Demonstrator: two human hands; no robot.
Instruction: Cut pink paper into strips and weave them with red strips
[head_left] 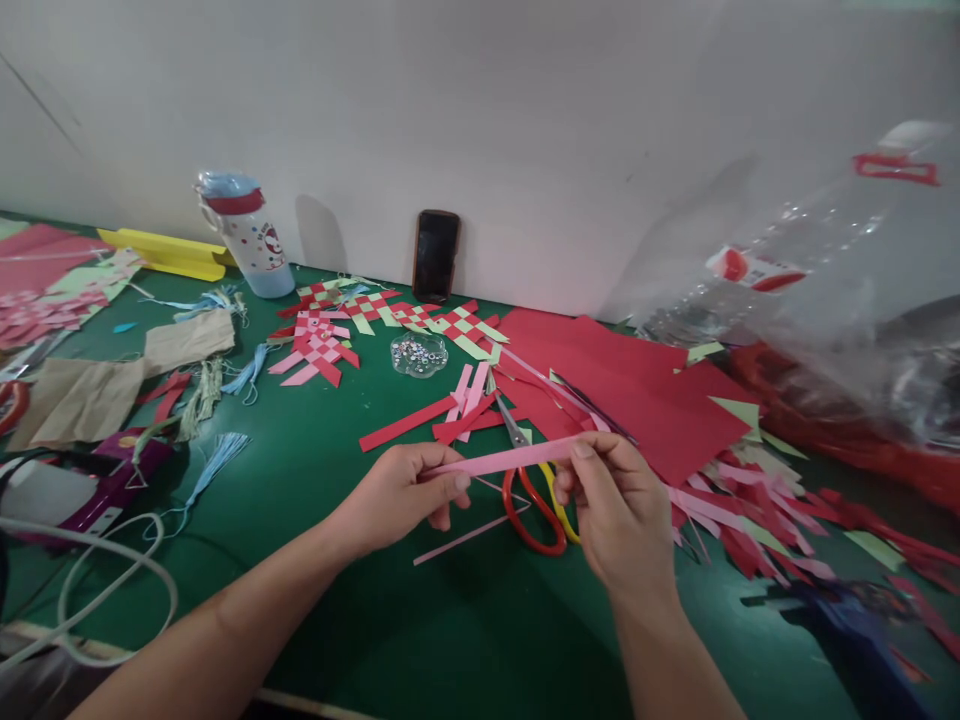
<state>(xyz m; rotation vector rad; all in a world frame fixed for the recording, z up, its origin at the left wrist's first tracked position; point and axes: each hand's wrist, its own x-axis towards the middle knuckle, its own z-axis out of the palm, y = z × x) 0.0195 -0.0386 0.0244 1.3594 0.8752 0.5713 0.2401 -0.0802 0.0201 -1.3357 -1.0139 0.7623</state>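
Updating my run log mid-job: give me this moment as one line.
left hand: pinches pink strip | right hand: pinches same pink strip | scissors: on table, partly hidden behind pink strip

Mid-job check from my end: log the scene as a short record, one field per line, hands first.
Left hand: pinching one end of a narrow pink paper strip
Right hand: pinching the strip's other end
Partly covered by strip: metal scissors with red and yellow handles
Surface: green tabletop
Beyond hands: clear scalloped dish of tiny beads
Left of dish: woven red-and-pink paper piece
Right of dish: large red paper sheet
Upright at wall: black rectangular phone
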